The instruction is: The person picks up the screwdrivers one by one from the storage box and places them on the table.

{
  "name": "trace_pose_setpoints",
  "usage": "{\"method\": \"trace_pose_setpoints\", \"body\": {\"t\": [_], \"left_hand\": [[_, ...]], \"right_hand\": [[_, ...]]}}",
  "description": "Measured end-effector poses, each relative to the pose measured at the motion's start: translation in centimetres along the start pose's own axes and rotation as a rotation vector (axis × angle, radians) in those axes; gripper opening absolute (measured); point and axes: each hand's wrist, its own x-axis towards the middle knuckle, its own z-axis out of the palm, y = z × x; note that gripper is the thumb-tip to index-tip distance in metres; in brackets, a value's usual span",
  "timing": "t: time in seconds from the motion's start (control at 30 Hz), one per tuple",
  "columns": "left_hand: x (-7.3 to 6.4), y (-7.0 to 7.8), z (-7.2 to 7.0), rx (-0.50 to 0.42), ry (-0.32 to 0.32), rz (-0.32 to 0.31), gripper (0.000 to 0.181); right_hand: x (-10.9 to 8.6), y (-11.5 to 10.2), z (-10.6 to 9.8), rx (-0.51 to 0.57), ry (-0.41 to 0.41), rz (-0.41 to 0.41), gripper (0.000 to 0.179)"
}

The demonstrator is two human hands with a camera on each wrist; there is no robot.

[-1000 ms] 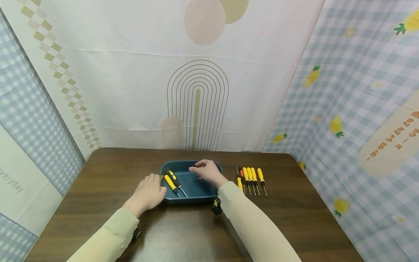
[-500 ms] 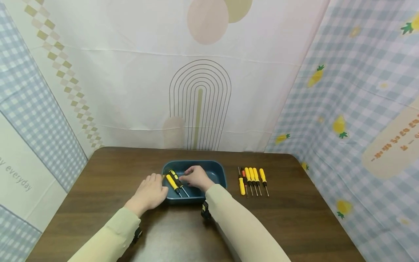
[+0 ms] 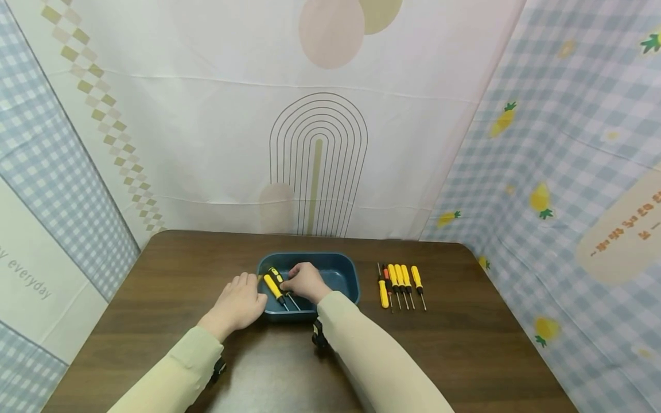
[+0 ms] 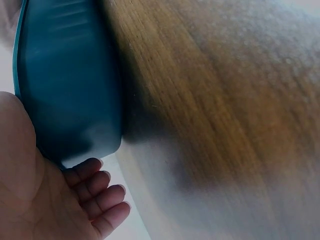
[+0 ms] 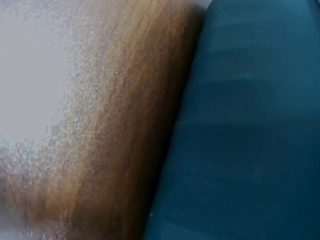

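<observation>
A dark teal tray [image 3: 338, 281] stands on the table with two screwdrivers lying in its left part. One is a yellow-handled screwdriver [image 3: 272, 285]; beside it lies a black-and-yellow screwdriver [image 3: 276, 275]. My right hand [image 3: 308, 282] reaches into the tray and pinches the black-and-yellow screwdriver by its handle, thumb and fingers covering part of it. Against the tray's left end rests my left hand [image 3: 237, 303], its fingers fairly straight. In the left wrist view that hand's fingers [image 4: 102, 197] lie by the tray's corner. The right wrist view has only the tray's outer wall [image 5: 240, 140] and tabletop.
To the right of the tray, several screwdrivers [image 3: 401, 278] lie side by side in a row on the brown wooden table [image 3: 465, 344]. One of them has a red handle [image 3: 386, 274]. Patterned cloth [image 3: 232, 143] hangs behind the table and at both sides.
My right hand has moved left and down inside the tray, from its back right part to the black-and-yellow screwdriver. My left hand has stayed at the tray's left end. The view has shifted slightly.
</observation>
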Motion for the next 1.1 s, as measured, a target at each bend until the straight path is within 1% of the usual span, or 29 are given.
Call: {"method": "trace_pose_setpoints", "body": {"t": [0.27, 0.6, 0.87, 1.1], "left_hand": [[0.0, 0.1, -0.1, 0.005, 0.003, -0.001, 0.039], [-0.1, 0.2, -0.2, 0.003, 0.004, -0.001, 0.039], [-0.1, 0.1, -0.2, -0.005, 0.006, -0.004, 0.045], [-0.1, 0.2, -0.2, -0.008, -0.006, -0.014, 0.045]], "right_hand": [[-0.4, -0.3, 0.0, -0.11, 0.007, -0.029, 0.03], [-0.4, 0.1, -0.1, -0.149, -0.01, -0.064, 0.022], [-0.4, 0.5, -1.2, -0.121, -0.014, -0.101, 0.015], [-1.0, 0.4, -3.2, -0.061, -0.058, -0.13, 0.013]]}}
